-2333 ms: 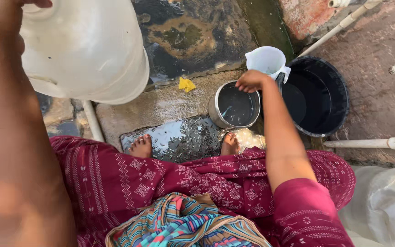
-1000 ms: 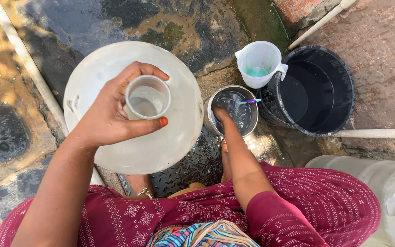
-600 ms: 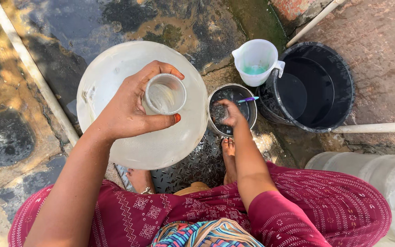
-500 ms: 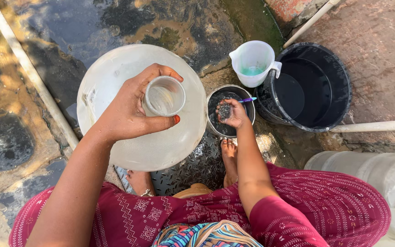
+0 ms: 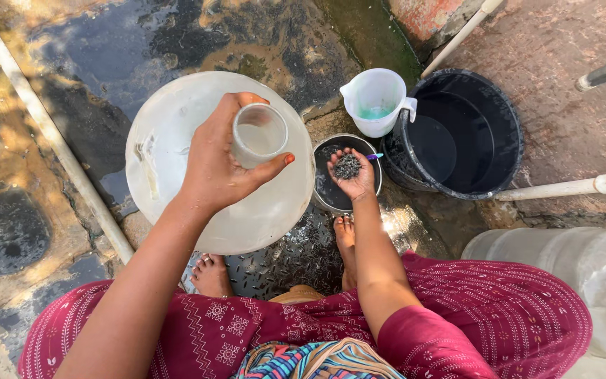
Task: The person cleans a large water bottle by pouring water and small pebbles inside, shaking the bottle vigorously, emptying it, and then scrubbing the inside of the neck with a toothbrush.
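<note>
Right hand (image 5: 351, 172) risen from steel bowl (image 5: 327, 196), fingers cupped, half-open, dark grit (image 5: 347, 165) in palm; left hand (image 5: 222, 165) fingers clasp jug neck (image 5: 259, 133).

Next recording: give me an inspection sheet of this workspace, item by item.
Surface: wet, stained stone ground, dark specks scattered near the feet.
Job's things: large translucent water jug held by its neck; small metal bowl on the ground; clump of dark gritty material in the right palm.
Clutter: white plastic pitcher with greenish liquid, black bucket, second translucent jug at right.
Grippers: left hand fingers wrapped round the jug neck; right hand cupped, palm up, over the bowl.
Cables: nothing seen.
Surroundings: white pipes across the ground, brick wall base at top.
</note>
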